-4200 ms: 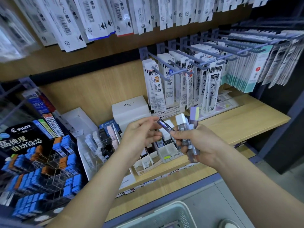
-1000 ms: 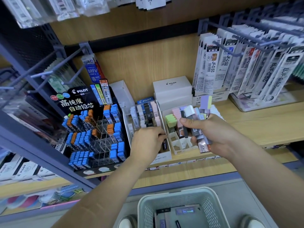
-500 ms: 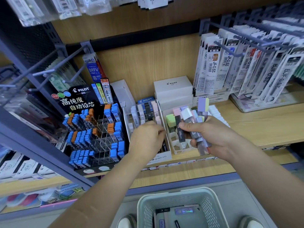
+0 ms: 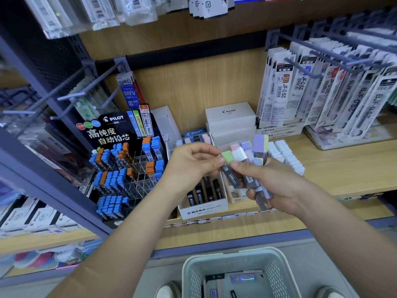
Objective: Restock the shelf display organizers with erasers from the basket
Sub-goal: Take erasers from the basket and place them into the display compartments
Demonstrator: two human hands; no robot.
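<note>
The right hand point(image 4: 279, 186) is clenching round a fanned bundle of slim dark stick erasers with pastel caps point(image 4: 250, 168), its fingers curled over their lower ends so the green, white and lilac-yellow tops are spreading apart above the fist. Fanning them this way is probably letting each one be singled out without loosening the rest. The left hand point(image 4: 193, 164) is reaching across, thumb and forefinger pinching the green-capped dark eraser stick point(image 4: 228, 166) just under its cap. It looks to be drawing that stick out of the bundle while the other fingers are curling loosely behind.

Both hands are hovering over the front edge of the wooden shelf board point(image 4: 335, 168). Directly beneath them the white cardboard organizer printed MONO point(image 4: 204, 208) is sitting at that edge, with dark sticks standing upright in its slots. It is likely the place the drawn piece is heading for, though the slot cannot be told. Left of it the black tiered display of blue and orange lead cases point(image 4: 120, 164) is leaning back. Rows of white block erasers point(image 4: 285, 157) are lying toward the board's right. White lidded boxes point(image 4: 231, 118) are stacked against the back panel.

The pale green slatted plastic basket point(image 4: 234, 253) is waiting on the floor below the shelf, with flat packs lying inside, so more stock is apparently left to load.
</note>
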